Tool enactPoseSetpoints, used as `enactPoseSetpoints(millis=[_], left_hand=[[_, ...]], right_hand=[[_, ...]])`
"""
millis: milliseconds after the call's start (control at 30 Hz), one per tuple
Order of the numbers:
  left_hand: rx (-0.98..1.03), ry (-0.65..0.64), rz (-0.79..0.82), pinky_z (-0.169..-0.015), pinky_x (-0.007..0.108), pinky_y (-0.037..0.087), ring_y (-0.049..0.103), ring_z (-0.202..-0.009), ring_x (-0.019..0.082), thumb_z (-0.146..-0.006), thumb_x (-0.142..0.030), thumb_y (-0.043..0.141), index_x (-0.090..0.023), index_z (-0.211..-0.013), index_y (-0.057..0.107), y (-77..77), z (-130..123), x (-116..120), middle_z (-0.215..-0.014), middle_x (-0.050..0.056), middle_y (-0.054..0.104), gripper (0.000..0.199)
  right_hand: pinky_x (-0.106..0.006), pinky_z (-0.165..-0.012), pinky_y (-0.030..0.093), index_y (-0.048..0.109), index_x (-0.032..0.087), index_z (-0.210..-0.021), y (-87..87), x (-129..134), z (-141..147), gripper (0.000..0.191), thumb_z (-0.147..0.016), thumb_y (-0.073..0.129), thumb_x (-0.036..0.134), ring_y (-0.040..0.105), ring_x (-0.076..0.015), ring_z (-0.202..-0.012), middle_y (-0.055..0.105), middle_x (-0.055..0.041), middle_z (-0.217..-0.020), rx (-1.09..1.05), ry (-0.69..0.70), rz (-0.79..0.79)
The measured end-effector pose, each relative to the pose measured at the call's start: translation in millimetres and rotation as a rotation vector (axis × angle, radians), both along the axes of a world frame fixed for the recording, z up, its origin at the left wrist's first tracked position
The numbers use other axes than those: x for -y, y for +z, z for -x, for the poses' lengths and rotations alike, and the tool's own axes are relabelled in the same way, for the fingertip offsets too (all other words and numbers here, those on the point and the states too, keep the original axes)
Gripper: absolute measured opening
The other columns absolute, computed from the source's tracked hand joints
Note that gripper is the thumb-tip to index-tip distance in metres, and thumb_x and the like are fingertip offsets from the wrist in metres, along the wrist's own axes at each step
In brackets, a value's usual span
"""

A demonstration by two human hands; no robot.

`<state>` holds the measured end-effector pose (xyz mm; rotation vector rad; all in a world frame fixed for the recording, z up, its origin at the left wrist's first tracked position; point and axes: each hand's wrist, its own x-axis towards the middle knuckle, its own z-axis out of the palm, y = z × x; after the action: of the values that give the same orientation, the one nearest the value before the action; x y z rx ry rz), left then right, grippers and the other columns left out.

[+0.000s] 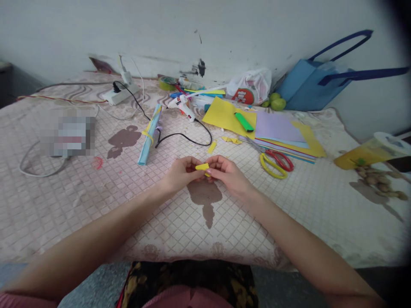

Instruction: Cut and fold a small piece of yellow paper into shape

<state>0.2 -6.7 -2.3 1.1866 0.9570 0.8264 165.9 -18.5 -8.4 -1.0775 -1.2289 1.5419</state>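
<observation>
Paper (202, 167), small and yellow, is being pinched by both hands (231, 174) over the patterned tabletop (247, 231) beside a pale wall (144, 30).

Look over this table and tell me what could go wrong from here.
The yellow piece is small and pinched between the left hand and right hand, so it might crease or tear.

The cord of the glue gun loops across the cloth just beyond the hands; an arm could snag it and drag the gun.

The scissors lie to the right with blades by the paper stack, so reaching for paper may risk a nick.
</observation>
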Motion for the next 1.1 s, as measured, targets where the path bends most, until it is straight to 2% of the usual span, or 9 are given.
enactPoseSetpoints(millis=[100,200,333,533,667,800,1100], left_hand=[[-0.002,-0.015,-0.013,-0.063,0.023,0.047,0.063,-0.065,0.011,-0.070,-0.018,0.072,-0.012,-0.081,0.058,0.6,0,0,-0.069,0.001,0.066,0.019],[0.022,-0.068,0.005,-0.068,0.024,0.049,0.065,-0.070,0.011,-0.073,-0.020,0.071,-0.013,-0.089,0.059,3.9,3,-1,-0.076,0.003,0.068,0.022],[0.070,-0.211,0.071,-0.077,0.028,0.051,0.068,-0.078,0.013,-0.083,-0.026,0.060,-0.014,-0.103,0.056,10.3,13,-5,-0.087,0.006,0.070,0.024],[0.089,-0.383,0.002,-0.080,0.026,0.050,0.066,-0.088,0.013,-0.085,-0.023,0.058,-0.015,-0.108,0.060,16.1,25,-13,-0.097,0.007,0.069,0.024],[0.024,-0.396,-0.076,-0.077,0.024,0.050,0.064,-0.084,0.012,-0.083,-0.020,0.061,-0.016,-0.103,0.064,16.2,27,-14,-0.099,0.006,0.067,0.021],[-0.024,-0.410,-0.103,-0.073,0.023,0.049,0.062,-0.080,0.012,-0.082,-0.021,0.060,-0.016,-0.099,0.066,16.2,27,-14,-0.093,0.006,0.068,0.018],[-0.125,-0.340,-0.190,-0.062,0.021,0.045,0.057,-0.067,0.010,-0.081,-0.026,0.061,-0.014,-0.086,0.067,15.5,23,-13,-0.078,0.003,0.065,0.014]], right_hand=[[-0.026,-0.060,0.045,0.056,0.019,-0.088,0.5,0,1,0.022,-0.070,0.069,0.023,0.056,-0.0093,-0.063,0.063,0.0009,-0.077,-0.003,-0.001,-0.005],[-0.025,-0.060,0.045,0.056,0.019,-0.090,0.6,-1,-2,0.024,-0.070,0.069,0.022,0.056,-0.0095,-0.064,0.061,0.0020,-0.075,-0.025,-0.001,0.002],[-0.023,-0.060,0.045,0.056,0.020,-0.096,1.5,-3,-9,0.030,-0.070,0.070,0.020,0.057,-0.0097,-0.067,0.061,0.0023,-0.077,-0.063,0.069,0.067],[-0.022,-0.059,0.044,0.057,0.020,-0.097,5.4,-4,-15,0.032,-0.069,0.071,0.018,0.057,-0.0100,-0.071,0.062,0.0011,-0.082,-0.107,0.131,0.140],[-0.022,-0.059,0.043,0.057,0.021,-0.098,6.1,-4,-14,0.031,-0.070,0.070,0.019,0.057,-0.0101,-0.070,0.062,0.0011,-0.081,-0.066,0.160,0.131],[-0.022,-0.058,0.043,0.056,0.021,-0.099,6.2,-3,-15,0.032,-0.070,0.070,0.018,0.057,-0.0101,-0.070,0.060,0.0020,-0.078,-0.046,0.172,0.123],[-0.022,-0.057,0.044,0.057,0.021,-0.101,4.4,-3,-14,0.033,-0.070,0.068,0.018,0.056,-0.0102,-0.068,0.060,0.0023,-0.077,-0.039,0.183,0.111]])
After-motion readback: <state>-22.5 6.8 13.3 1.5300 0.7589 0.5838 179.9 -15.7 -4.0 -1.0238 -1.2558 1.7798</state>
